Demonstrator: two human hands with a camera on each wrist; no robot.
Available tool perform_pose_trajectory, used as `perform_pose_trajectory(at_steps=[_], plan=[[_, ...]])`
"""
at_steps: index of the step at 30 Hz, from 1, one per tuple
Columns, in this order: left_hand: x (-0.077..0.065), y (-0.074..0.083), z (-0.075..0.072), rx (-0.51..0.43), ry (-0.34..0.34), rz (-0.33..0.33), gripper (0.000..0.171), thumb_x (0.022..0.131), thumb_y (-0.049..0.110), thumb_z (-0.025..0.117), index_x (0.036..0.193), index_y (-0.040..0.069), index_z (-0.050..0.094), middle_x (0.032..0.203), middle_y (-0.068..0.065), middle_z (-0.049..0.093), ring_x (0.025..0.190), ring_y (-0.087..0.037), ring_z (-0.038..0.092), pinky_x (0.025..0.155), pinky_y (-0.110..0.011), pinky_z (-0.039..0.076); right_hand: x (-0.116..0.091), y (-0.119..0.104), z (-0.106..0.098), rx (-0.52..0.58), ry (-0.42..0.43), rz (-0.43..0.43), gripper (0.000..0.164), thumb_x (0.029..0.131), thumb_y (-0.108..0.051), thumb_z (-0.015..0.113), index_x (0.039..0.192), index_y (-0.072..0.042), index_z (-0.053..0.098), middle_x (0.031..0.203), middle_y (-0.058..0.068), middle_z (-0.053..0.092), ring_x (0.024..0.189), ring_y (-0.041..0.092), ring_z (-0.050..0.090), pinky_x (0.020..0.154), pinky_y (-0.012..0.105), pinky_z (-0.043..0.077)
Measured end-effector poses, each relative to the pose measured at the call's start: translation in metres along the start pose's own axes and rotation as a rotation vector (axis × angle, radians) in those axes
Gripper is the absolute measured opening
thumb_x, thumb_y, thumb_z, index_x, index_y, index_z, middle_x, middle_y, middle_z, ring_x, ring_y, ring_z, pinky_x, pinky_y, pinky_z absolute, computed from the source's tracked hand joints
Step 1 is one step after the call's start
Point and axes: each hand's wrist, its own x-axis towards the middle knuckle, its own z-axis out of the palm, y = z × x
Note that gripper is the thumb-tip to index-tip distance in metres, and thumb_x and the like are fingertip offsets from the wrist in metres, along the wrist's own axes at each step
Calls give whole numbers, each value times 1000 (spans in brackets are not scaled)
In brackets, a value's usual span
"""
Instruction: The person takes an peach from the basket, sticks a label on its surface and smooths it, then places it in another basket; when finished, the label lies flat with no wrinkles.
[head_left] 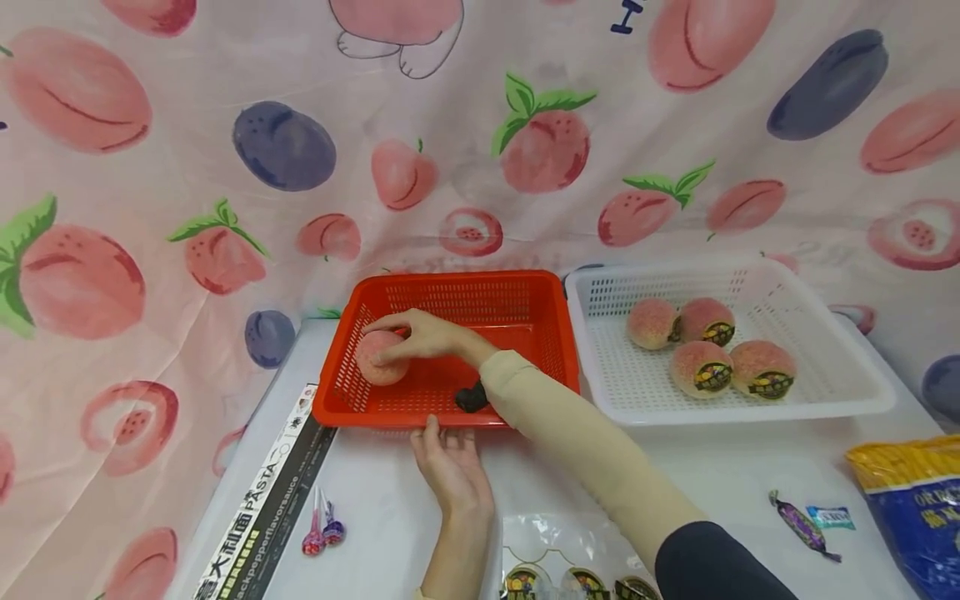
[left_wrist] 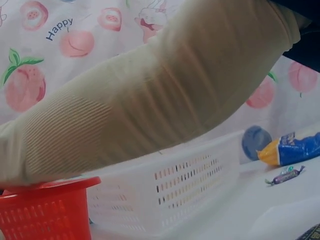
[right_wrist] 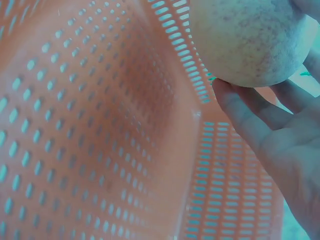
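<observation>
Inside the left end of the red basket point(head_left: 450, 277), my right hand point(head_left: 429, 335) grips a pink peach point(head_left: 379, 360) between thumb and fingers. The right wrist view shows the fingers point(right_wrist: 240, 107) curled round the pale underside of that peach point(right_wrist: 250, 45). Just before the basket's front rim is my left hand point(head_left: 454, 471), palm up with loose fingers and nothing in it; its fingertips are at the basket's front wall, and I cannot tell whether they touch it. In the left wrist view the right sleeve point(left_wrist: 150, 95) hides much of the scene.
A white basket point(head_left: 742, 412) on the right holds several peaches point(head_left: 701, 368). Around lie a pasta box point(head_left: 266, 500), two lollipops point(head_left: 322, 533), clear packaging with round labels point(head_left: 570, 550), wrapped candies point(head_left: 806, 525) and a blue-yellow bag point(head_left: 915, 508). A fruit-print cloth point(head_left: 450, 108) hangs behind.
</observation>
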Motion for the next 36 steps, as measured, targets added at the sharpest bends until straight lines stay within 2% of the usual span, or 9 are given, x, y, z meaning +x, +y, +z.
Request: perform_pose_trajectory(at_steps=[5, 9, 12, 16, 21, 28, 36], plan=[[0, 0, -2, 12, 3, 11, 10, 92, 21, 43, 92, 16, 36, 96, -1, 41, 90, -18, 41, 75, -27, 35, -11, -8, -13, 11, 32, -7, 50, 74, -47, 65, 121, -40, 49, 114, -14, 55, 101, 7, 51, 86, 25, 45], [2, 1, 0, 22, -13, 20, 7, 94, 19, 40, 96, 14, 36, 103, -2, 42, 96, -20, 42, 79, -29, 37, -23, -17, -25, -4, 109, -22, 50, 74, -50, 63, 121, -40, 48, 114, -14, 56, 100, 5, 52, 86, 25, 44], [2, 0, 0, 16, -12, 19, 7, 93, 19, 42, 91, 15, 36, 99, -2, 42, 93, -20, 42, 78, -29, 37, -35, -21, -29, -30, 165, -21, 51, 74, -51, 63, 121, -39, 48, 115, -14, 56, 99, 3, 52, 85, 24, 45], [2, -3, -2, 16, 9, 9, 13, 91, 20, 47, 83, 16, 37, 89, 1, 43, 84, -17, 43, 73, -27, 37, -52, -25, -31, -35, 248, -1, 51, 74, -50, 63, 121, -40, 47, 115, -13, 56, 98, 4, 53, 83, 25, 47], [3, -3, -3, 11, 19, -2, 13, 90, 19, 49, 83, 15, 38, 87, 1, 45, 82, -17, 44, 71, -27, 39, -72, -33, -32, 0, 344, 6, 50, 74, -47, 65, 120, -41, 47, 113, -12, 56, 96, 5, 53, 79, 26, 48], [3, -1, -3, 0, 30, -19, 11, 90, 17, 47, 83, 16, 38, 88, 1, 43, 81, -15, 44, 71, -26, 39, -110, -66, -29, 102, 396, 50, 50, 78, -33, 66, 124, -29, 48, 118, -3, 55, 101, 15, 53, 80, 31, 50], [3, -1, -4, -10, 32, -10, 10, 90, 18, 47, 86, 14, 39, 88, 1, 45, 79, -14, 45, 73, -27, 41, -148, -73, -21, 137, 435, 61, 52, 79, -28, 66, 126, -31, 46, 125, -5, 52, 104, 15, 53, 79, 30, 51]])
